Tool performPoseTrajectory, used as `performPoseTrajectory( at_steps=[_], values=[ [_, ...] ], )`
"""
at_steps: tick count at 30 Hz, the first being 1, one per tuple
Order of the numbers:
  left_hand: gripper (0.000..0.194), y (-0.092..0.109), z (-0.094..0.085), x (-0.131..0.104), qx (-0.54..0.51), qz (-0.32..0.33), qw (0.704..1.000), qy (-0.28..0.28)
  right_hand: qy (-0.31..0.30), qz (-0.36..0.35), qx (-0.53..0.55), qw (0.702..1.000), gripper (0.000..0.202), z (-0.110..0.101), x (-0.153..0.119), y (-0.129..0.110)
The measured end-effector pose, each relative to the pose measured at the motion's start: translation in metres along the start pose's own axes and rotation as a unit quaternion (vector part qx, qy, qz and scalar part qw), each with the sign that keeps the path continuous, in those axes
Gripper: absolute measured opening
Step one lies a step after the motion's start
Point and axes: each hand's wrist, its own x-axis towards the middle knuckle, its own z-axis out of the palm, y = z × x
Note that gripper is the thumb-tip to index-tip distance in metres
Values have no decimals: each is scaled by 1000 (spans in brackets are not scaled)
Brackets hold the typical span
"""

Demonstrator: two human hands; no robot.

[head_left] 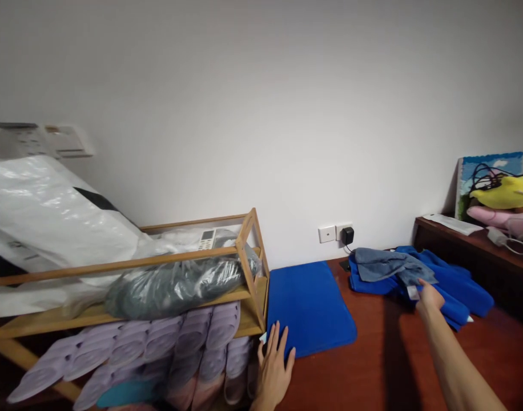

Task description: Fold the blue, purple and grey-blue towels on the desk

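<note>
A flat blue cloth (308,308) lies smooth on the red-brown wooden surface (330,379), beside the shoe rack. My left hand (275,365) rests at its near left corner, fingers spread, close to a small white tag. Farther right, my right hand (428,295) reaches into a loose pile, its fingers closed at the edge of a crumpled grey-blue cloth (383,265), near a white label. Rumpled blue cloths (454,285) lie under and beside the grey-blue one.
The wooden rack (255,274) at left holds plastic-wrapped items and lilac slippers (222,325). A black plug (348,235) sits in a wall socket behind the pile. On the raised shelf (454,228) at right are a picture, a yellow plush toy (507,193) and cables.
</note>
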Motion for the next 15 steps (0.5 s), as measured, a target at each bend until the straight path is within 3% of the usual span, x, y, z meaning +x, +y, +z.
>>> performPoseTrajectory(
  at_steps=[4, 9, 15],
  values=[
    [47, -3, 3, 0, 8, 5, 1000, 8, 3, 67, 22, 997, 14, 3, 15, -7],
    [47, -3, 1, 0, 6, 5, 1000, -2, -37, 89, 50, 994, 15, 6, 17, -23],
    [46, -1, -2, 0, -6, -5, 1000, -14, -171, 38, 77, 982, 25, -3, -8, -81]
  ],
)
